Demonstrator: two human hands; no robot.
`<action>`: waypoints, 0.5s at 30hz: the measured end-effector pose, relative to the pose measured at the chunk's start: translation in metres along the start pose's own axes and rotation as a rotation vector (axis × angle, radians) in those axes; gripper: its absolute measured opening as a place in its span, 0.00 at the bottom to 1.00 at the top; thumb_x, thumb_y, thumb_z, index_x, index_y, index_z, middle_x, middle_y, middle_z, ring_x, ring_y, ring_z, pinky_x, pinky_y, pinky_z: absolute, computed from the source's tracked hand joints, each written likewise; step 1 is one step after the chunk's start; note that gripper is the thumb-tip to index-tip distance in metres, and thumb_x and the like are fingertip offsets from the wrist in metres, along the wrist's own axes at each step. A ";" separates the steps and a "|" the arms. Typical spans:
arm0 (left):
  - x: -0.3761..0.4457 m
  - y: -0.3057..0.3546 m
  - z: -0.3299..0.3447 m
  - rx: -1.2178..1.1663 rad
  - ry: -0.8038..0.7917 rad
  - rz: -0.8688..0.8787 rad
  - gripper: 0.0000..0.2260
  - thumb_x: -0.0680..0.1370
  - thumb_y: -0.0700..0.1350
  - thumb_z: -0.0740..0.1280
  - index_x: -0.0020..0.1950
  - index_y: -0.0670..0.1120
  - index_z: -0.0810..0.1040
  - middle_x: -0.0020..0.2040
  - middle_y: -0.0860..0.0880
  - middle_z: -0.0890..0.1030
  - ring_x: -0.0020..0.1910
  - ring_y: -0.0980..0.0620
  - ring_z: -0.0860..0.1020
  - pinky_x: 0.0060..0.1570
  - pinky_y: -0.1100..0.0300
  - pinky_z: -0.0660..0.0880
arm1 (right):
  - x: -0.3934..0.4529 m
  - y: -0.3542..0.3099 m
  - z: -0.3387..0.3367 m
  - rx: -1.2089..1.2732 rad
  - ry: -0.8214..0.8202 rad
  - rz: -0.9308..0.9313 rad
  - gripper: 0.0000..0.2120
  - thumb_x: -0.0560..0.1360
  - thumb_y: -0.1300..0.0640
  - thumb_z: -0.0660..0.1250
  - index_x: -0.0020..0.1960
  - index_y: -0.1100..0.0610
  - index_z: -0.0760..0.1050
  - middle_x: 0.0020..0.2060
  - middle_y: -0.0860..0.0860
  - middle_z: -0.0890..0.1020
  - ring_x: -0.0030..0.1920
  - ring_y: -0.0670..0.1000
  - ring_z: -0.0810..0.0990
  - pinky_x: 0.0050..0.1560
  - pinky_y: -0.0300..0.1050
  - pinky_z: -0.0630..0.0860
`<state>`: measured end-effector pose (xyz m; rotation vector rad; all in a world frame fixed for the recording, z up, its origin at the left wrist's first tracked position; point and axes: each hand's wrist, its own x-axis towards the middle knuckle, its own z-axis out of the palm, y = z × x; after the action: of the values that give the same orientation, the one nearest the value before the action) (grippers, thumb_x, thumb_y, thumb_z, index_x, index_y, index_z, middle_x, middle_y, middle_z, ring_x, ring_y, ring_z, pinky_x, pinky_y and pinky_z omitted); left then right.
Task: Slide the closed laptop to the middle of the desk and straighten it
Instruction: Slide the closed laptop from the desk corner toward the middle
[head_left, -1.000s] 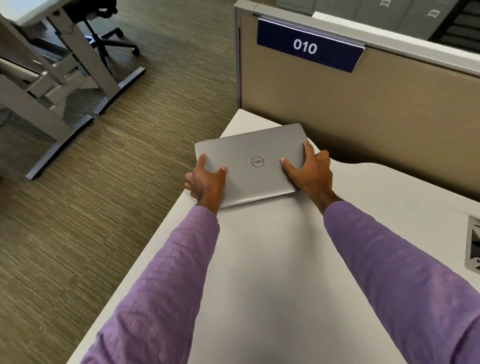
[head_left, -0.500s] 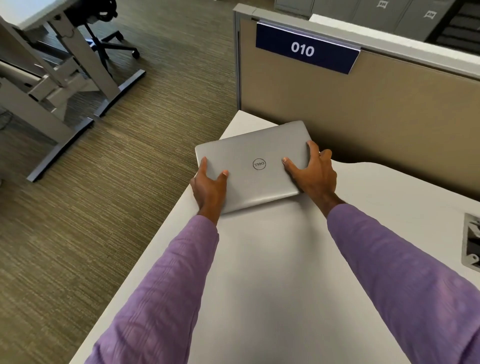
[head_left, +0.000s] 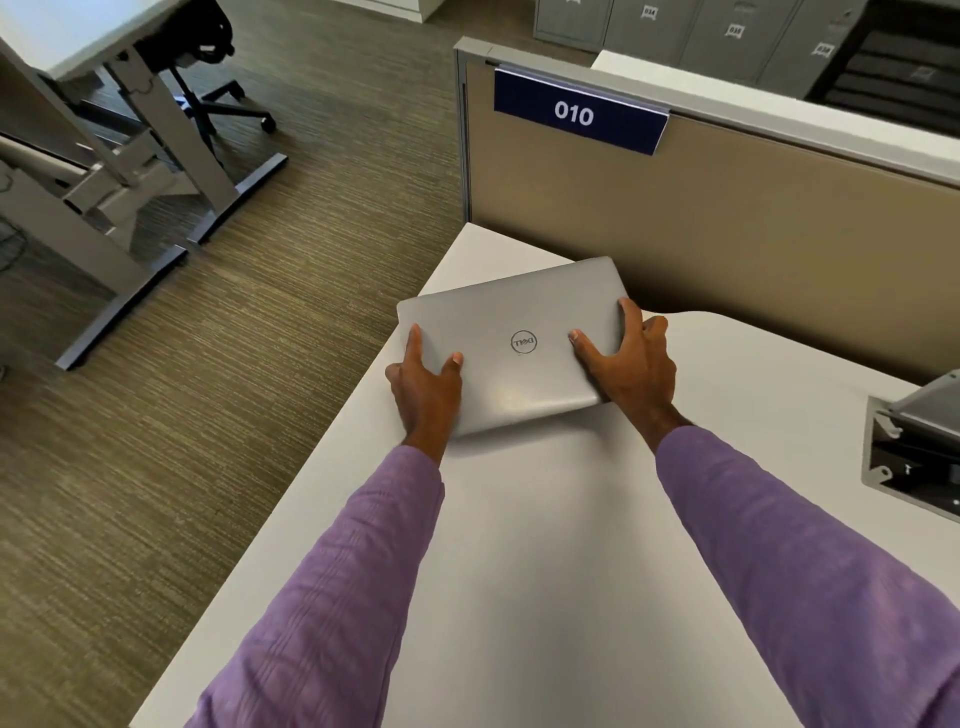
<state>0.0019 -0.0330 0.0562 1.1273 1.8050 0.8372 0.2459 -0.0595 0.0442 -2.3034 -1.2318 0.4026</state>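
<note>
A closed silver laptop (head_left: 511, 317) with a round logo lies near the far left corner of the white desk (head_left: 545, 545), turned at an angle to the desk's edges. Its left corner hangs slightly over the desk's left edge. My left hand (head_left: 428, 387) grips the laptop's near left corner, thumb on the lid. My right hand (head_left: 631, 361) holds the right side, thumb on top and fingers wrapped around the edge. Purple sleeves cover both forearms.
A tan partition (head_left: 727, 218) with a blue "010" sign (head_left: 576, 111) rises just behind the laptop. A grey open cable box (head_left: 914, 457) is set in the desk at the right. Carpet floor (head_left: 208, 415), another desk's legs (head_left: 156, 171) and a chair base lie to the left.
The laptop has shifted a little to the right and toward me between my hands. Both hands keep the same hold on it.
</note>
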 end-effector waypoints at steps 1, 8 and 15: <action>-0.006 -0.001 -0.001 -0.002 -0.007 0.002 0.32 0.78 0.49 0.71 0.80 0.53 0.61 0.66 0.41 0.69 0.65 0.43 0.73 0.62 0.62 0.64 | -0.006 0.002 -0.004 -0.002 0.003 0.006 0.40 0.69 0.27 0.66 0.74 0.46 0.62 0.59 0.54 0.69 0.56 0.59 0.77 0.52 0.52 0.73; -0.048 -0.008 -0.010 0.035 -0.016 0.034 0.33 0.78 0.49 0.71 0.80 0.52 0.61 0.64 0.39 0.70 0.64 0.41 0.74 0.64 0.59 0.68 | -0.045 0.018 -0.024 -0.002 0.007 0.034 0.40 0.69 0.27 0.66 0.74 0.45 0.62 0.57 0.51 0.68 0.54 0.59 0.77 0.52 0.51 0.74; -0.088 -0.022 -0.016 0.027 -0.020 0.039 0.33 0.78 0.49 0.71 0.80 0.53 0.61 0.64 0.40 0.70 0.63 0.41 0.75 0.61 0.63 0.65 | -0.084 0.039 -0.037 -0.005 0.005 0.028 0.41 0.69 0.25 0.64 0.74 0.45 0.61 0.58 0.53 0.68 0.54 0.59 0.77 0.52 0.54 0.77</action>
<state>0.0017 -0.1236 0.0708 1.1874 1.7883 0.8238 0.2447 -0.1585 0.0559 -2.3263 -1.2009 0.4039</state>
